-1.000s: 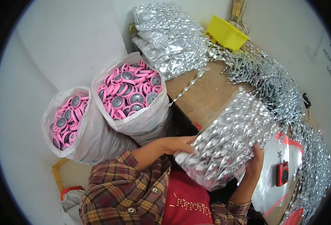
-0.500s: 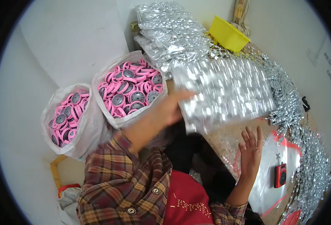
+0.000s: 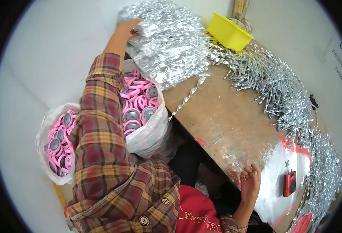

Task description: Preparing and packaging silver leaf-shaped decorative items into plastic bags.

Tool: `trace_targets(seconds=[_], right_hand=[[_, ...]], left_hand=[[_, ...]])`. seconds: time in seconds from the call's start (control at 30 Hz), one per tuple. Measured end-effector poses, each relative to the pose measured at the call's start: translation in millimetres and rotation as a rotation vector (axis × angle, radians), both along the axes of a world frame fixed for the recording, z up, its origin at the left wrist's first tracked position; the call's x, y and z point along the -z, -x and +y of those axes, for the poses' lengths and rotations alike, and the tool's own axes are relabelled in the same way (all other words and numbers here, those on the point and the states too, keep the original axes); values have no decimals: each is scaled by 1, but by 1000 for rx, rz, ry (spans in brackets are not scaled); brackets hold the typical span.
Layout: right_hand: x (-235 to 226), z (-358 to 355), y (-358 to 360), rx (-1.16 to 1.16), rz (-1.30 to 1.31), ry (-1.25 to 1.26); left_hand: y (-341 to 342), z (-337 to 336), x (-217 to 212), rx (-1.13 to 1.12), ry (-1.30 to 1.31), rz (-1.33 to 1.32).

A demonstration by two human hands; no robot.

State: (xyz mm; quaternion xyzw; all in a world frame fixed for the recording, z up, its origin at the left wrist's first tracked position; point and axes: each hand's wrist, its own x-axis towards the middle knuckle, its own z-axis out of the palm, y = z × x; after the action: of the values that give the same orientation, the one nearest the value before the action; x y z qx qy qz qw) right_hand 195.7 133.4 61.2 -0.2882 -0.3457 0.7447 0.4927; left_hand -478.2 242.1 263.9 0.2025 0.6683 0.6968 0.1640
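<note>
My left hand (image 3: 127, 26) is stretched far out to the back-left corner of the wooden table (image 3: 225, 112). Its fingers curl over the edge of a silver foil bundle on top of a stack of such bundles (image 3: 167, 50). My right hand (image 3: 250, 180) hovers at the table's near edge, palm up, fingers apart, holding nothing. Under my left arm stand two white bags of pink rings with grey centres, one beside the table (image 3: 140, 108) and one further left (image 3: 58, 143).
A yellow bin (image 3: 229, 33) sits at the back of the table. A long heap of silver twisted strips (image 3: 279, 89) runs down the right side. One loose strip (image 3: 188, 99) lies near the stack. A small red device (image 3: 289, 183) lies on clear plastic (image 3: 271, 194).
My left hand has carried the silver bundle from in front of my chest up and away onto the stack at the back left. My right hand let go of it and stayed near the table edge.
</note>
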Motion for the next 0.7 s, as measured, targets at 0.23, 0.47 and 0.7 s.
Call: trace_targets(seconds=[0.23, 0.47, 0.7], right_hand=[[5, -4, -1, -19, -92, -3], [3, -9, 13, -38, -96, 24], [12, -15, 6, -24, -105, 36]], left_hand=[[-66, -12, -16, -505, 151, 1869], [-96, 7, -36, 90, 1082, 1321], [-58, -15, -34, 414, 721, 1142]])
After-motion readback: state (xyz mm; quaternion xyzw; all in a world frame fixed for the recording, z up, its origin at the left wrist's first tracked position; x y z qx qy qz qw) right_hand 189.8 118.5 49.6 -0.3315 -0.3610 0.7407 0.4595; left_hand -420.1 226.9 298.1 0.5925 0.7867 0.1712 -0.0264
